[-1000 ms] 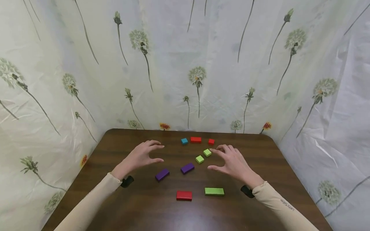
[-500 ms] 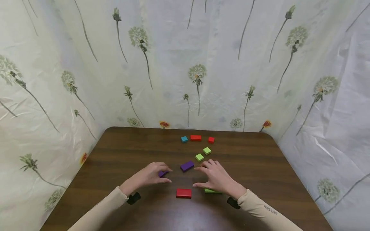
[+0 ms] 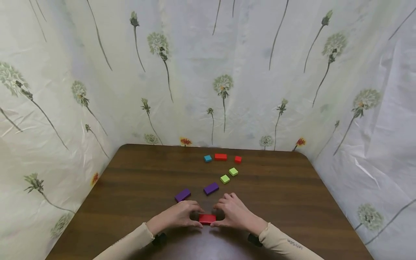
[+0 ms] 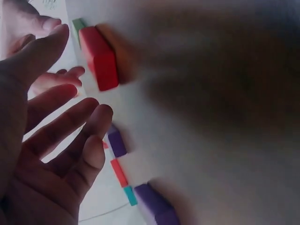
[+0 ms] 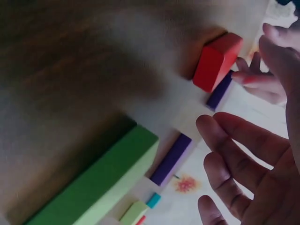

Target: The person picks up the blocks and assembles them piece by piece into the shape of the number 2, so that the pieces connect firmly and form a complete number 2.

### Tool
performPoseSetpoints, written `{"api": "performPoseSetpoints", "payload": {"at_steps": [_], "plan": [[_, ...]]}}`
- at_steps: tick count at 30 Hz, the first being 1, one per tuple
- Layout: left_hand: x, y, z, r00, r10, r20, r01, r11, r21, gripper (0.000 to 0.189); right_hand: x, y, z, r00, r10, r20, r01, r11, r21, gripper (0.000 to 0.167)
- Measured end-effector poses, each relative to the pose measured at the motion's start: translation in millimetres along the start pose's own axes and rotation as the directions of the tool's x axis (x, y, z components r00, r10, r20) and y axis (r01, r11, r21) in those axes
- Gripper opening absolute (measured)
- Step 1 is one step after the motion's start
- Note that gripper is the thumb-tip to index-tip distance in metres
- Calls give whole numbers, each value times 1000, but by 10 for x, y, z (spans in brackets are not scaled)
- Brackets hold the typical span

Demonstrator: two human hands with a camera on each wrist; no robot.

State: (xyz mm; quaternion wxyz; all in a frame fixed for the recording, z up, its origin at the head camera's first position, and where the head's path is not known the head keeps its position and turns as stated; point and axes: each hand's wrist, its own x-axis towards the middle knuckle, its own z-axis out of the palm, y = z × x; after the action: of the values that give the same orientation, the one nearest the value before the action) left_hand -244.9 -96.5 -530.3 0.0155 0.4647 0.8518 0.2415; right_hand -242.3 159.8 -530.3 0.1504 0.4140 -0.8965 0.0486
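Observation:
A red rectangular block (image 3: 207,219) lies on the brown table between my two hands. My left hand (image 3: 180,215) is at its left end, fingers relaxed, thumb on the near side. At its right end is my right hand (image 3: 236,215), held in a mirrored way. Both wrist views show bare gaps between the fingers and the red block (image 4: 101,58). A long green block (image 5: 101,173) lies by the right hand in the right wrist view; that hand hides it in the head view. Just beyond the left hand sits a purple block (image 3: 183,195).
Farther back are another purple block (image 3: 211,189) and two lime squares (image 3: 225,179). Along the far side lie a blue square (image 3: 207,158), a red rectangle (image 3: 220,157) and a small red block (image 3: 238,159). A flower-printed curtain (image 3: 195,90) surrounds the table (image 3: 276,187).
Both hands have come down toward the near side and closer together, ending up around the near red block. The green block is now covered by the right hand in the head view.

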Motion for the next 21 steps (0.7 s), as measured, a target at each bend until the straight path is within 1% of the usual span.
{"api": "performPoseSetpoints", "payload": {"at_steps": [4,8,11,17,21], "plan": [[19,26,52,999,17,-31,-16,999,40,37,-2,-30,30,1000,-12,1,12,1000,4,48],[46,20,83,999,10,-41,-8,998,66,31,-12,-42,61,1000,-6,17,6,1000,8,41],[51,5,108,999,8,-42,-4,996,85,29,-24,-50,88,1000,-4,27,4,1000,13,38],[47,-5,171,999,14,-44,-11,997,81,33,-49,-50,140,1000,-17,16,17,1000,-8,32],[48,-15,205,998,15,-57,-9,995,101,33,-52,-49,135,999,-9,34,10,1000,-9,31]]}}
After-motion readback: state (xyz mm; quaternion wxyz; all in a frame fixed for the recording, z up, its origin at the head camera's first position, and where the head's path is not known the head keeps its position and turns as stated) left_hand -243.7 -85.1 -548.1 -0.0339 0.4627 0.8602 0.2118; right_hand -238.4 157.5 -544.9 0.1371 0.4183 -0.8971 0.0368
